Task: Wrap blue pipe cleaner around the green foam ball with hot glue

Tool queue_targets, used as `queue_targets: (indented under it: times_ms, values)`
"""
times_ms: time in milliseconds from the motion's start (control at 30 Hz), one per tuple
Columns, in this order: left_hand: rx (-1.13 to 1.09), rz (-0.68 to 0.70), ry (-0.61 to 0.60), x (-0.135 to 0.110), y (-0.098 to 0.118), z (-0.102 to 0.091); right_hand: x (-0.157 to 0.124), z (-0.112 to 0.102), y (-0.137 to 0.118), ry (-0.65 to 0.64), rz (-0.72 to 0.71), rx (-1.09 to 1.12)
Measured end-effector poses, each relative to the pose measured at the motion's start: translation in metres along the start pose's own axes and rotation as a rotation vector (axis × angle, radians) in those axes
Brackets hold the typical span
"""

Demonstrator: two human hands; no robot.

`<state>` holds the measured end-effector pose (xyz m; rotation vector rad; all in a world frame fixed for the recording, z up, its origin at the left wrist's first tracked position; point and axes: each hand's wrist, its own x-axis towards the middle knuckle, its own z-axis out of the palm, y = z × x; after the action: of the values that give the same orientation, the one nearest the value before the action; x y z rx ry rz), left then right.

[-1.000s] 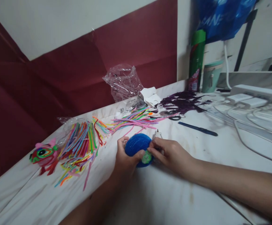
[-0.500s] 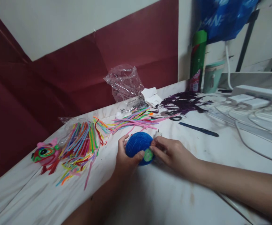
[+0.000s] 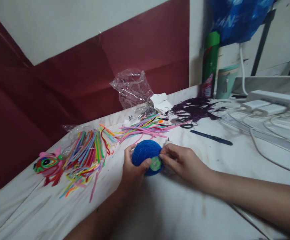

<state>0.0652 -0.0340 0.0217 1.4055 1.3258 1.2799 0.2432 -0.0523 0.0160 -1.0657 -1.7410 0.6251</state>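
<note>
A round blue piece (image 3: pixel 145 150), its surface ridged as if wound with strands, is gripped by my left hand (image 3: pixel 132 166). The left thumb lies across its lower front, with the fingers around the far left side. A green coiled disc (image 3: pixel 155 164) sits on its lower right front, just right of that thumb. At the piece's right edge, beside the green disc, my right hand (image 3: pixel 176 158) has thumb and forefinger pinched together; what is between them is too small to make out. Behind the right fingers shows a whitish object with a dark tip (image 3: pixel 168 140), partly hidden.
Colourful pipe cleaners (image 3: pixel 87 146) lie left and behind, near a pink fish-like figure (image 3: pixel 48 163). A clear plastic bag (image 3: pixel 133 88), purple strands (image 3: pixel 194 108), black rings (image 3: pixel 186 126) and a dark blue flat tool (image 3: pixel 211 137) lie further back. Cables and a power strip (image 3: pixel 272 98) occupy the right.
The blue piece and both hands have shifted very slightly left. The grip of each hand looks the same.
</note>
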Motion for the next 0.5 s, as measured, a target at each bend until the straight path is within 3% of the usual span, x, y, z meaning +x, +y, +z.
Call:
queue_targets:
  times_ms: [500]
  values:
    - [0.052, 0.080, 0.047, 0.000, -0.011, -0.001, -0.001, 0.004, 0.005, -0.003, 0.048, -0.018]
